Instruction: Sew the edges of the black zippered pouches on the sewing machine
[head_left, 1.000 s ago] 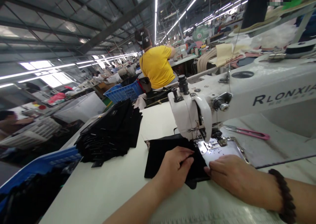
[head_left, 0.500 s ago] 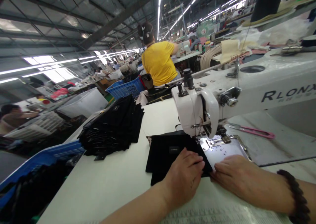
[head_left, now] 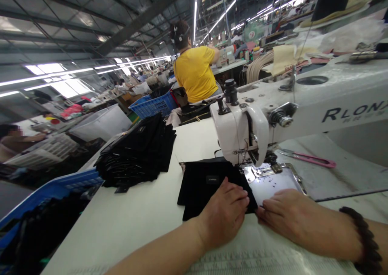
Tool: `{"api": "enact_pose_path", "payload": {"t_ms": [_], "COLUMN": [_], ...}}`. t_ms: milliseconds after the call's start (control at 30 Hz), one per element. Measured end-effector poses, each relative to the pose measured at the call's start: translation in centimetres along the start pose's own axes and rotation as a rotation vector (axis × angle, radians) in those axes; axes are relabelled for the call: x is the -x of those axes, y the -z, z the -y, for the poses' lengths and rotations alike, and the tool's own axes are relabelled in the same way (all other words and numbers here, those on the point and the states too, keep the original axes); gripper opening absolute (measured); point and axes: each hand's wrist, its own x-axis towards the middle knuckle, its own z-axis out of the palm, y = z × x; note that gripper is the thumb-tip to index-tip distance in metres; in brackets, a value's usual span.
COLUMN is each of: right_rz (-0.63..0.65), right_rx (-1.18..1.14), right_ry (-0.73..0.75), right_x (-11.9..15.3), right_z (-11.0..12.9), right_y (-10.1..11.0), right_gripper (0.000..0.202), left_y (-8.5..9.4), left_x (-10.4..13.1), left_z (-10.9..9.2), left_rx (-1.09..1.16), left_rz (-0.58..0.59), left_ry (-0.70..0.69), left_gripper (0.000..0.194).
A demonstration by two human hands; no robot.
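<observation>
A black fabric piece (head_left: pixel 197 190) with a small dark label lies on the white table, its right edge under the head of the white sewing machine (head_left: pixel 239 133). My left hand (head_left: pixel 226 212) rests on the fabric, palm down, fingers lying over its right part. At the fabric's lower right corner, my right hand (head_left: pixel 291 214) has its fingers together, pinching the edge near the lit metal plate (head_left: pixel 273 184). A dark beaded bracelet (head_left: pixel 363 234) is round the right wrist.
A stack of black pieces (head_left: pixel 136 153) lies on the table's left part. Beyond the edge is a blue basket (head_left: pixel 72 182) with dark fabric. Pink-handled snips (head_left: pixel 315 159) lie right of the needle area. A person in yellow (head_left: pixel 195 72) sits ahead, facing away.
The fabric and both hands have shifted very slightly in the view. My left hand stays on the fabric and my right hand at its corner.
</observation>
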Motion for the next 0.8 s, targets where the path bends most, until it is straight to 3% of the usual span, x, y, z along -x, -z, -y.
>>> {"api": "enact_pose_path", "payload": {"t_ms": [167,400,533,633,800], "right_rz": [-0.001,-0.007,-0.116,-0.214,-0.203], "right_rx": [-0.022,-0.055,-0.166,-0.153,-0.074], "right_ry": [-0.023,-0.018,-0.096,-0.168,-0.126], "right_x": [0.2,-0.2,-0.3,-0.3,-0.4], "right_z": [0.0,-0.3,-0.7,-1.2,-1.3], "right_y": [-0.7,-0.1,1.2,1.2,0.6], "right_gripper": [0.013,0.023,0.04,0.042,0.038], "left_y": [-0.1,-0.7,-0.6,-0.5,-0.7], "left_x": [0.1,0.4,0.4,0.3,0.3], "left_z": [0.2,0.6,0.6,0.6,0.8], "left_rx": [0.009,-0.125,-0.162,-0.151,-0.085], "left_rz": [-0.026,0.043,0.075,0.083,0.051], "left_ry": [0.025,-0.119,-0.124,-0.107,-0.068], "left_gripper": [0.022,0.019,0.017,0.019,0.021]}}
